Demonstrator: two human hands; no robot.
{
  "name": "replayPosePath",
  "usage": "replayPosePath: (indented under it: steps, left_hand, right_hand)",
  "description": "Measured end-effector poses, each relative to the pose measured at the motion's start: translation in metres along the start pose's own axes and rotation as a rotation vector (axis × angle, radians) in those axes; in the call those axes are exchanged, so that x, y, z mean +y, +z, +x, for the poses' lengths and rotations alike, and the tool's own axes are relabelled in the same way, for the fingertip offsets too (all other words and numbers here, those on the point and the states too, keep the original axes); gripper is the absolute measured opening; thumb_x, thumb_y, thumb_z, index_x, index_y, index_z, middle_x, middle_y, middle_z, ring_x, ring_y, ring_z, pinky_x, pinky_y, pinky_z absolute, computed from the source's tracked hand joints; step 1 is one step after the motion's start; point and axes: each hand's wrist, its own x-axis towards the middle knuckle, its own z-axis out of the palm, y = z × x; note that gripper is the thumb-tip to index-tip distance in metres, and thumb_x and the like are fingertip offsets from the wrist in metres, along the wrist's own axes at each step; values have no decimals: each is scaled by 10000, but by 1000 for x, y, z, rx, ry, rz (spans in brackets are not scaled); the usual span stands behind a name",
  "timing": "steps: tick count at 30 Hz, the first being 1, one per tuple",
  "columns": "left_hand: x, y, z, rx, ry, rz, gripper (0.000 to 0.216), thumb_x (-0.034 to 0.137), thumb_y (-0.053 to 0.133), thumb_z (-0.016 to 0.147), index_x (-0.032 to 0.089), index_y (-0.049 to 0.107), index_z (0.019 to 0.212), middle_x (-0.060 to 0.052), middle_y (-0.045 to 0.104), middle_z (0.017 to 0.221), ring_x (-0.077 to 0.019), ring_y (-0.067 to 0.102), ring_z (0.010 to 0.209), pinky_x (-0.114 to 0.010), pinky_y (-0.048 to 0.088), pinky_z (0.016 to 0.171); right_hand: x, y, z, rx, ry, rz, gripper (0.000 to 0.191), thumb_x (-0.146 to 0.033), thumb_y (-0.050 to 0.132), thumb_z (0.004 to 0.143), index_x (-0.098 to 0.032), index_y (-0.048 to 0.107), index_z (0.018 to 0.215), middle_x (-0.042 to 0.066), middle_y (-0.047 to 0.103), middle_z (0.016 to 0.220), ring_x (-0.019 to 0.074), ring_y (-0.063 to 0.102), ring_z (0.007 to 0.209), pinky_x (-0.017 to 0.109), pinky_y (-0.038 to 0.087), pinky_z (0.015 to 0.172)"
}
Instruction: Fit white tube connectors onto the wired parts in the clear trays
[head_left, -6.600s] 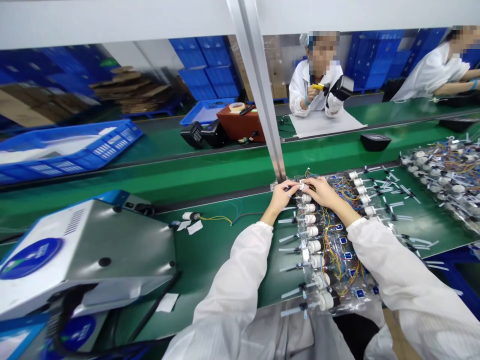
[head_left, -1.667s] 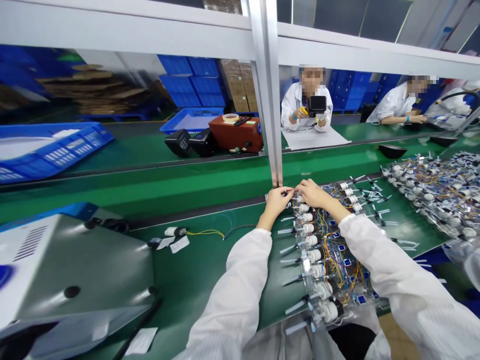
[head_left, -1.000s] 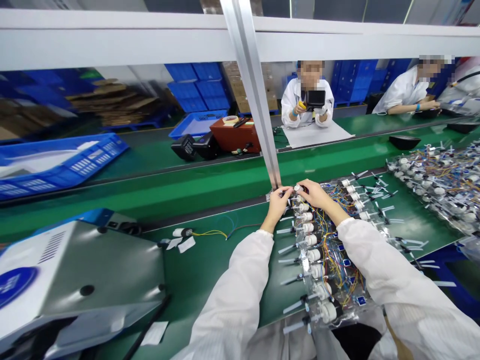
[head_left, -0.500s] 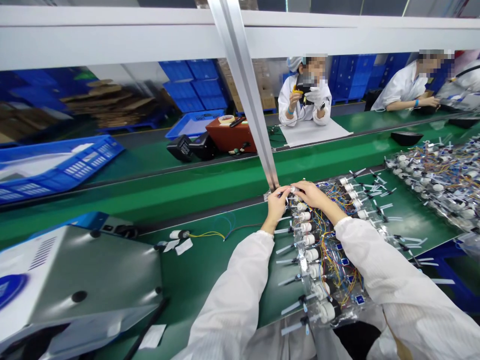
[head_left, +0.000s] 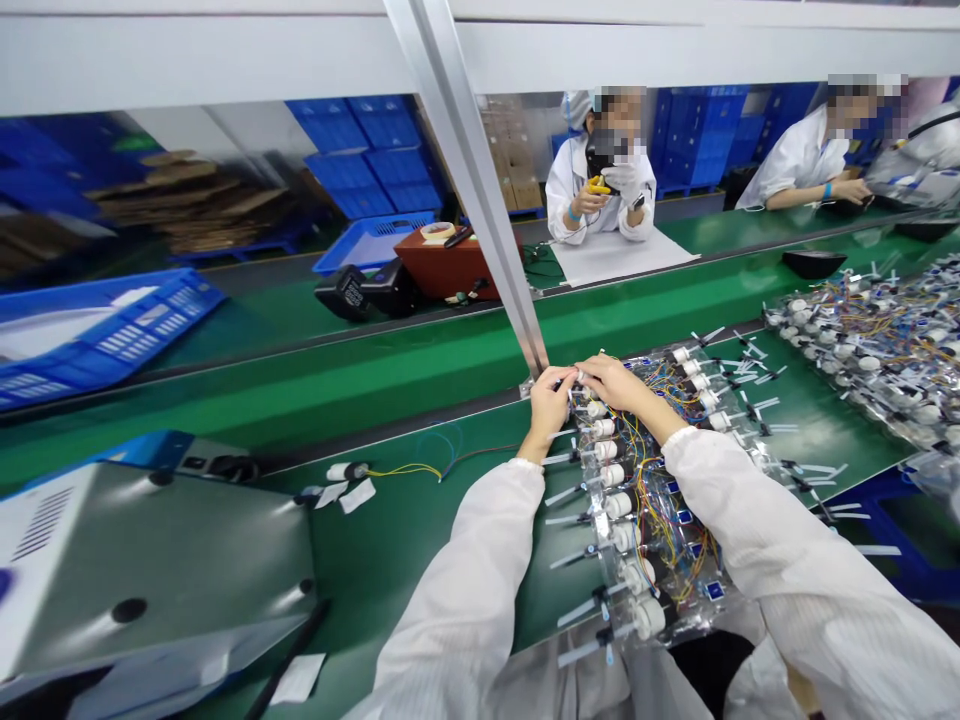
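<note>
We look down on a green surface [head_left: 390,560], where two bare hands meet at the far end of a row of white cylinders [head_left: 619,503]. The right hand [head_left: 604,382] has its grip pinched closed on a small white part [head_left: 580,376]. The left hand [head_left: 551,398] curls against it, perhaps to steady it; its fingers hide whether it holds anything. The cylinders lie side by side, pale strips [head_left: 576,612] pointing left, probably for easy reach.

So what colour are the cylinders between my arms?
The cylinders are white, black at one end; head view.
</note>
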Motion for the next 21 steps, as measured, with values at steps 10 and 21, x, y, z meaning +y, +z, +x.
replayPosePath:
  steps: [10,21]
  left_hand:
    - [11,-22,10,-70,73,60,197,377,753,875,210,820,956,-88,770,1018,-225,723,969,-373,574,939]
    - [8,-22,11,-102,-47,98,206,395,769,839,206,824,899,-77,804,920,-229,742,867,-347,570,835]
  right_hand:
    - [-2,-5,-3,22,19,59,331,-266,574,1025,-187,693,1324,143,732,1213,249,662,1136,450,477,1084]
    - [1,-1,-2,31,17,61,308,-256,596,1017,-186,714,1292,131,746,1242,248,672,1152,447,458,1110]
